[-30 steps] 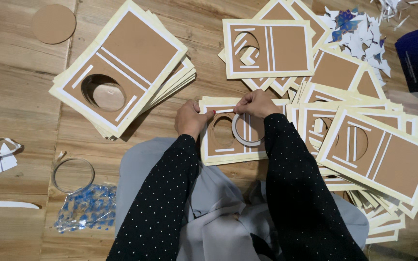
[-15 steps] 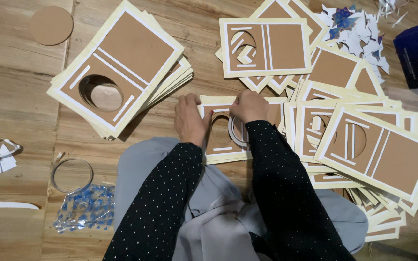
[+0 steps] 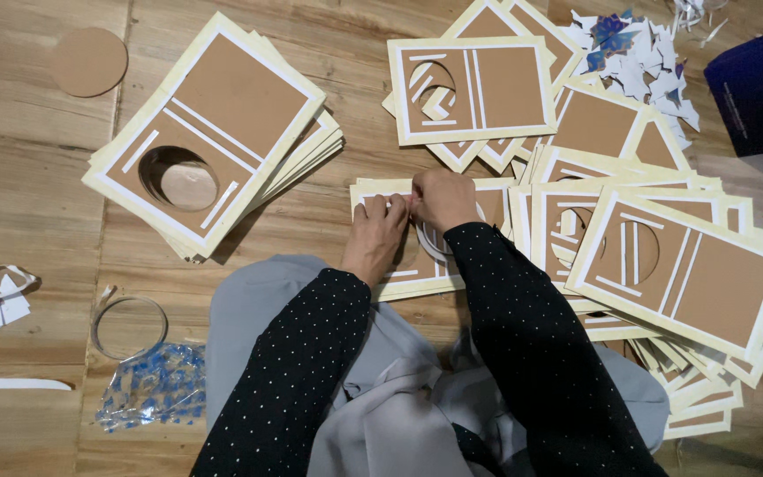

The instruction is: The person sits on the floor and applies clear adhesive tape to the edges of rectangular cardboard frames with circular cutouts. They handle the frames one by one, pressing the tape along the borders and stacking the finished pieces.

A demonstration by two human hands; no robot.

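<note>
A brown cardboard card (image 3: 399, 281) with cream border and white strips lies on the wooden floor in front of my lap. My left hand (image 3: 376, 237) rests on its left half, fingertips pinching at the top edge. My right hand (image 3: 441, 200) is pressed against it, fingers closed on a thin white paper strip at the card's upper edge, beside the white ring of the card's round cut-out (image 3: 431, 240). Both sleeves are black with white dots.
A stack of finished cards with round holes (image 3: 209, 132) lies to the left, a spread of similar cards (image 3: 677, 265) to the right, another card (image 3: 472, 88) above. A brown disc (image 3: 88, 60), paper butterflies (image 3: 642, 53), a tape ring (image 3: 129, 325), a plastic bag (image 3: 154, 397).
My hands have come together at the card's top edge; the left hand moved right, the right hand slid from the ring up toward the top strip.
</note>
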